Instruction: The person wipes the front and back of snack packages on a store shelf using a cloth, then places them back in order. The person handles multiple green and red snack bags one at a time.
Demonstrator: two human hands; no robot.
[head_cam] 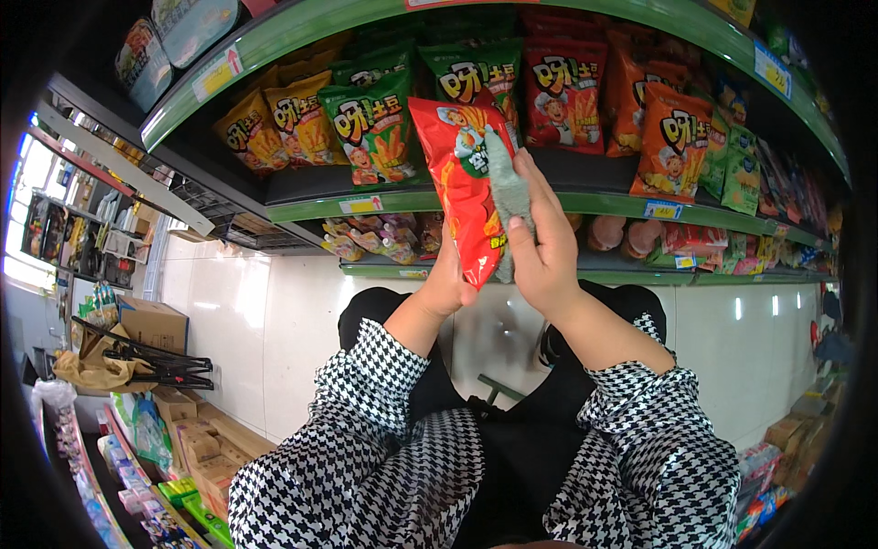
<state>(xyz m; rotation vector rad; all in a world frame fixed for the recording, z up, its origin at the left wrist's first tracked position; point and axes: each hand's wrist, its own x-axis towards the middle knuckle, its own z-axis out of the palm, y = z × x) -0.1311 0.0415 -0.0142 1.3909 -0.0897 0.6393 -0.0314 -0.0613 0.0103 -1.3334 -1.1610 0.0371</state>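
A red snack bag (461,199) is held tilted in front of the shelf, with a cartoon chef and potato sticks printed on it. My left hand (444,278) grips the bag from below and behind, its fingers mostly hidden. In my right hand (545,247) is a grey-green cloth (509,189), pressed flat against the bag's right side. Behind the bag, the shelf carries upright snack bags: yellow ones (305,120), green ones (370,130), a red one (566,96) and orange ones (672,144).
Green shelf edges (501,201) with price tags run across the front. Below stand pouches with spouts (384,237) and pink-topped packs (621,240). Cardboard boxes (152,322) and a folded black-framed cart (164,364) are at left. Pale tiles (226,302) cover the floor.
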